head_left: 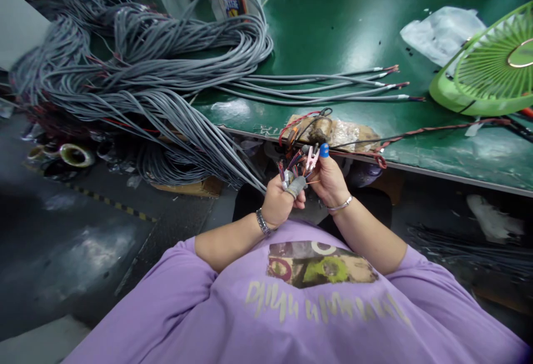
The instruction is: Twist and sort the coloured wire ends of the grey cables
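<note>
My left hand point(280, 202) is closed around the end of a bundle of grey cables point(227, 150), in front of my body. Thin coloured inner wires point(296, 159) fan out above its fingers. A grey wrapping point(296, 185) covers what looks like my left thumb. My right hand point(332, 185) is close beside it, with a blue finger cot point(324, 150) on the thumb. Its fingers are closed on a small pink clip-like tool point(311, 158) beside the wire ends. The tool's exact kind and the hidden fingertips cannot be made out.
A large heap of grey cables point(154, 47) covers the left of the green table point(312, 14). Several cable ends point(391, 83) lie across it. A taped brown block point(337, 130) with cords sits at the front edge. To the right are a green fan point(487, 69) and plastic bag point(441, 33).
</note>
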Motion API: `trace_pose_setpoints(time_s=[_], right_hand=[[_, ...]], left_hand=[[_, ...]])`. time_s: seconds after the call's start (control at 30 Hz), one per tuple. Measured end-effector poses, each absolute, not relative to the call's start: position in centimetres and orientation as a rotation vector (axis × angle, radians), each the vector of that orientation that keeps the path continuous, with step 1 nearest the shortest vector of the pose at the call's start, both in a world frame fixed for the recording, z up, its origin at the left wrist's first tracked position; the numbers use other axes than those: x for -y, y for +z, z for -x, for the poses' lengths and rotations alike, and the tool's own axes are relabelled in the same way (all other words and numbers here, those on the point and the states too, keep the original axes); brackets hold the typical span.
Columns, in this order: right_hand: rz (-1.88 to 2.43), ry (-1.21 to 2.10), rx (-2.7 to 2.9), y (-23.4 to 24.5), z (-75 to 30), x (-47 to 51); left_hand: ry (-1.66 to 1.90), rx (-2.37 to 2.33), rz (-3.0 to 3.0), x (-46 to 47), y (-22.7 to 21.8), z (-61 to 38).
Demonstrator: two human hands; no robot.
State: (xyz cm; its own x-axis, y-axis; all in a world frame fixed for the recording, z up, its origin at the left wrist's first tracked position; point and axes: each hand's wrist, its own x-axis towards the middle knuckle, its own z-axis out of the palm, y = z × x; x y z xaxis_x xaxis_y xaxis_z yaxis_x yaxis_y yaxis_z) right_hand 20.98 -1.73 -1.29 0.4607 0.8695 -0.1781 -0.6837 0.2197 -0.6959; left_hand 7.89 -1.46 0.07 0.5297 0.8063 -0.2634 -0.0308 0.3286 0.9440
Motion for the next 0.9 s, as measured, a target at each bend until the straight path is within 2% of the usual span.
trace_pose_setpoints(time_s=[0.4, 0.7, 0.9], right_hand=[[0.765, 1.285, 0.252, -2.2, -21.5, 2.6], [0.851, 1.597, 0.608, -2.4, -23.8, 5.7], [1.112, 1.503, 0.761, -0.8, -24.1, 6.2]], left_hand=[[0.677, -0.824, -1.176, 1.7, -0.2, -7.4], [0.664, -0.802, -1.255, 1.8, -0.5, -6.1], [0.576, -0.852, -1.301, 1.8, -0.2, -6.2]])
